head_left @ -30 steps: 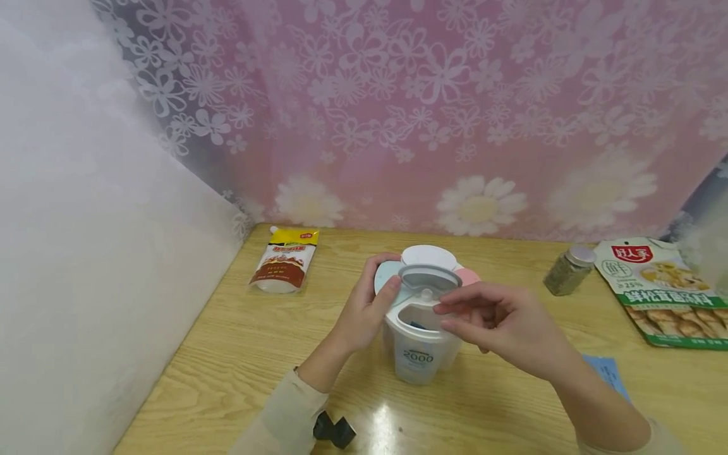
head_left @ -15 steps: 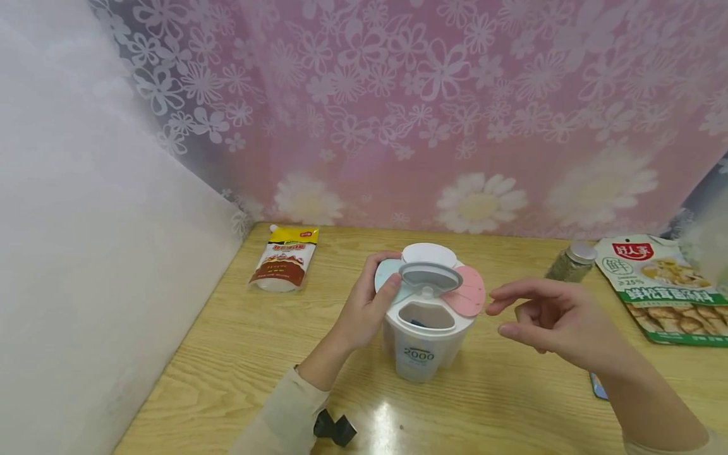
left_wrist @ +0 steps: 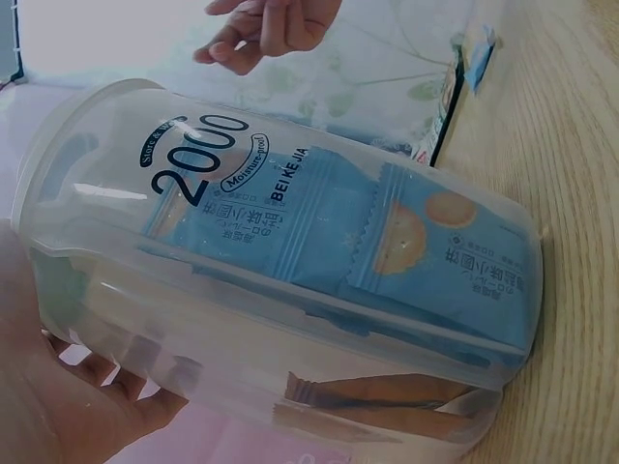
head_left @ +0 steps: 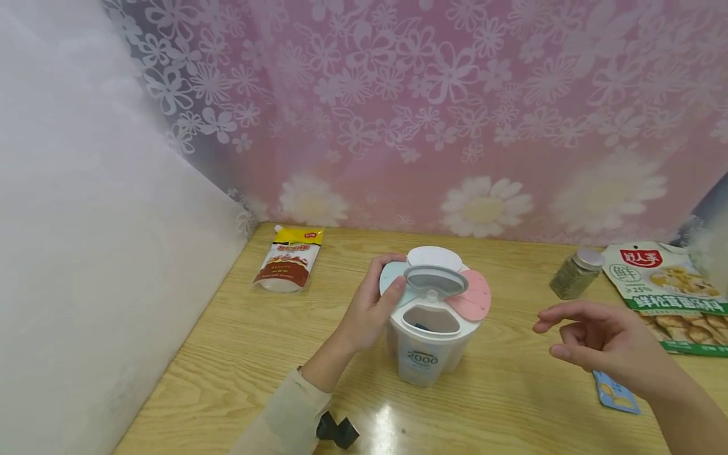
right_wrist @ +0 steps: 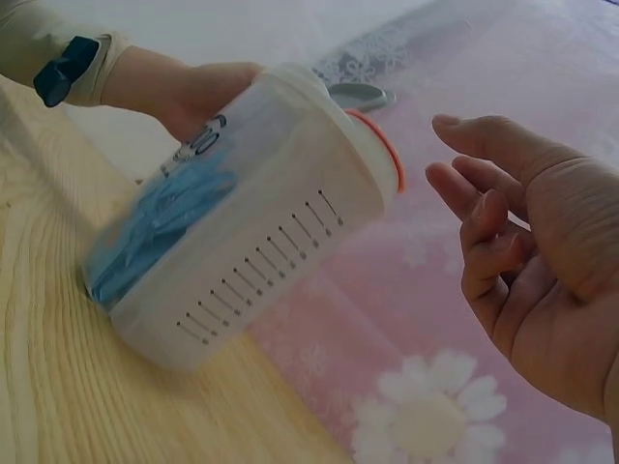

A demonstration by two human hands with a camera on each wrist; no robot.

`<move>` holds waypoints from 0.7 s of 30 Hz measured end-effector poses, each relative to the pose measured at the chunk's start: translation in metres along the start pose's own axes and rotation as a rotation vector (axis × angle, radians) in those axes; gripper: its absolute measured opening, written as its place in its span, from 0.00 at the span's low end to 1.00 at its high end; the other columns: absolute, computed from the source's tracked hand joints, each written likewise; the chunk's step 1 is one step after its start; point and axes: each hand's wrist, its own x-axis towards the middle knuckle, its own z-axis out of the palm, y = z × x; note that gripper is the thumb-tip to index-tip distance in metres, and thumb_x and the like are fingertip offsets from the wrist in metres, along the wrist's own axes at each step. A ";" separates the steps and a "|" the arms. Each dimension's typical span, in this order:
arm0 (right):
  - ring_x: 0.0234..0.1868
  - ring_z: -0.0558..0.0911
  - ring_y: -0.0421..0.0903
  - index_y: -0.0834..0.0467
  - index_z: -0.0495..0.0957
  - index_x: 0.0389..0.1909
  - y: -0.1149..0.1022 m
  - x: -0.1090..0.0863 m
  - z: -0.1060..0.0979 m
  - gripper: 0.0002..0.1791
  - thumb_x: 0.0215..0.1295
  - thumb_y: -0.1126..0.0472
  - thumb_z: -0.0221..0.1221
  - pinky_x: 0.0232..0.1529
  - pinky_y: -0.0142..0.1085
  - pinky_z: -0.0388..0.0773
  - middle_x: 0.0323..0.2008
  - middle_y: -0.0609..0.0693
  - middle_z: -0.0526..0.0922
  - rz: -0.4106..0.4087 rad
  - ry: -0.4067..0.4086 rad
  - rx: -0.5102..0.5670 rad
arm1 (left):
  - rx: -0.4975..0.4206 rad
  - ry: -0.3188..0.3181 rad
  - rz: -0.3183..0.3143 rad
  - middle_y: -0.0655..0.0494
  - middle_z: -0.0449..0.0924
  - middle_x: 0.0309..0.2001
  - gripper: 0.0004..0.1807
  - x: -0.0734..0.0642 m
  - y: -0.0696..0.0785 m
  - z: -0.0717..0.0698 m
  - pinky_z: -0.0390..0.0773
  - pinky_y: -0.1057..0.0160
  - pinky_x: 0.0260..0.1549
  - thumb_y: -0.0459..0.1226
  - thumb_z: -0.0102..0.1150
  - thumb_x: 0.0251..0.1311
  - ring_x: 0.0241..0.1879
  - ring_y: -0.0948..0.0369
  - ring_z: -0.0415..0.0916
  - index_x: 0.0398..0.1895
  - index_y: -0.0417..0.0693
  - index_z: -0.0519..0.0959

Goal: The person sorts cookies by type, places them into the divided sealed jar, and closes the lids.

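A clear plastic storage canister (head_left: 422, 370) with several lid flaps stands upright on the table. Its front flap (head_left: 436, 281) is raised over an opening, while the pink flap (head_left: 474, 296) and the pale blue one lie down. My left hand (head_left: 368, 309) grips the canister's left side, thumb over the top. Through the wall in the left wrist view, several blue biscuit packets (left_wrist: 445, 261) fill one compartment, and brown wrappers (left_wrist: 377, 401) lie in another. To the right, my right hand (head_left: 611, 344) hovers with loosely bent fingers and nothing in them, near a small blue packet (head_left: 617, 395).
A spouted pouch (head_left: 290, 259) lies at the back left. At the right stand a glass jar of dried herbs (head_left: 576, 275) and, beside it, a large green-and-white seasoning bag (head_left: 662, 278). A floral curtain (head_left: 455, 126) backs the table; a white wall (head_left: 114, 221) borders it on the left.
My right hand has moved away from the canister's opening to the right, uncovering the pink flap and part of the blue packet on the table. My left hand keeps its grip.
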 end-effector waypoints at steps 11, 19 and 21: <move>0.18 0.64 0.48 0.70 0.71 0.60 0.011 -0.035 -0.024 0.27 0.60 0.87 0.53 0.21 0.40 0.70 0.50 0.49 0.85 0.296 -0.004 -0.181 | -0.018 -0.018 0.007 0.43 0.70 0.59 0.21 0.001 -0.001 -0.002 0.78 0.65 0.51 0.42 0.46 0.76 0.53 0.61 0.73 0.66 0.44 0.62; 0.16 0.63 0.49 0.71 0.68 0.64 0.027 -0.050 -0.041 0.29 0.61 0.86 0.52 0.21 0.42 0.71 0.56 0.47 0.82 0.330 -0.111 -0.130 | -0.016 -0.033 -0.014 0.44 0.70 0.61 0.22 0.002 0.000 -0.004 0.77 0.65 0.53 0.44 0.49 0.75 0.56 0.62 0.72 0.66 0.45 0.62; 0.17 0.64 0.48 0.71 0.67 0.64 0.031 -0.053 -0.046 0.30 0.60 0.87 0.52 0.22 0.41 0.71 0.58 0.46 0.81 0.324 -0.140 -0.114 | -0.017 -0.034 -0.017 0.44 0.70 0.61 0.22 0.002 0.000 -0.004 0.77 0.66 0.53 0.44 0.49 0.75 0.56 0.62 0.72 0.66 0.45 0.62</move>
